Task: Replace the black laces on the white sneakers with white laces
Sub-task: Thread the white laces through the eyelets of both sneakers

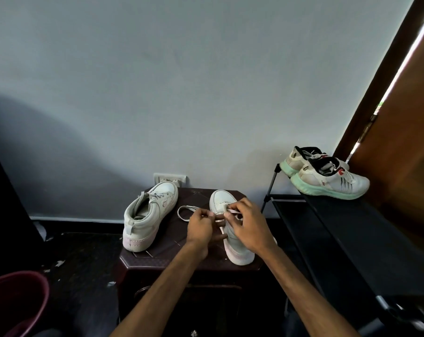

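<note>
Fingers of my left hand (201,226) are curled nearly closed, pinching the flat white lace (183,211) just beside the eyelets, while my right hand (248,226) is bent over the tongue with thumb and forefinger nipped on the lace's other end. Both hands rest on the right white leather sneaker (226,215), which stands toe toward the wall on the dark brown octagonal desk (172,260). Slack lace loops out to the left across the desk top. The left white sneaker (150,215) sits well apart, heel toward me, with grey-looking lacing near its toe. A pair of white running shoes with mint-green soles (327,178) rests on the black shoe rack (352,227).
</note>
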`<state>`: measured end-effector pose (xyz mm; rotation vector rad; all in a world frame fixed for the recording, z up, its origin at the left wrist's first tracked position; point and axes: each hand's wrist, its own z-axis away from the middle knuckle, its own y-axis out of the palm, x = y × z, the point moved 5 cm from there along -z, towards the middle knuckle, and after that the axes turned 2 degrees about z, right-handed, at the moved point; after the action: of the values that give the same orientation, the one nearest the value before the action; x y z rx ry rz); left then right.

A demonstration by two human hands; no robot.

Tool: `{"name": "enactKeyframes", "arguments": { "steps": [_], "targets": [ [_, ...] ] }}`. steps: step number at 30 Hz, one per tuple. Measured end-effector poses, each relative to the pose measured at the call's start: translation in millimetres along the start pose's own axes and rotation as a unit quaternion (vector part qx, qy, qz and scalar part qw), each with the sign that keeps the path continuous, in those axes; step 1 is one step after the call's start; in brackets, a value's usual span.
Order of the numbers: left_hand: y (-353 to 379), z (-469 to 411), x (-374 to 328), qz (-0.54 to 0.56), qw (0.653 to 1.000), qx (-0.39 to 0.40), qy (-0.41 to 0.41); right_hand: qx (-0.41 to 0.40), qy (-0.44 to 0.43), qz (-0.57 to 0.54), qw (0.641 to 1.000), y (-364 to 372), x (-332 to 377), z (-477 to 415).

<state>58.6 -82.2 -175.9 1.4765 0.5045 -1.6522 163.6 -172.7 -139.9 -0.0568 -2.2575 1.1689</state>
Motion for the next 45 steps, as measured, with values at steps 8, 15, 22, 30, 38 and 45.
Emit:
{"name": "enactKeyframes", "arguments": {
  "steps": [8, 15, 22, 30, 38, 45],
  "targets": [
    [-10.5, -6.9, 5.9, -0.094, 0.994, 0.009, 0.046, 0.068, -0.001, 0.068, 0.995, -2.1, 0.7, -13.3],
    [14.0, -15.6, -16.9, -0.255, 0.95, -0.022, 0.179, 0.053, -0.09, 0.121, 0.987, -6.7, -0.7, -23.2],
    [-13.9, -16.9, -0.7, -0.373, 0.912, 0.004, 0.172, 0.012, -0.064, 0.011, 0.998, -6.2, -19.4, -26.0],
    [-26.1, -16.3, -7.7, -0.447, 0.879, 0.032, 0.164, 0.004, -0.054, -0.032, 0.998, -3.5, -16.3, -24.8],
    [13.4, -18.7, -16.9, -0.304, 0.928, 0.046, 0.21, 0.02, -0.032, -0.018, 0.999, -2.9, -17.5, -24.5],
    [-39.0, -5.1, -44.6, 0.349, 0.925, 0.115, 0.096, 0.018, -0.019, -0.023, 0.999, -5.0, -15.6, -23.0]
  ]
}}
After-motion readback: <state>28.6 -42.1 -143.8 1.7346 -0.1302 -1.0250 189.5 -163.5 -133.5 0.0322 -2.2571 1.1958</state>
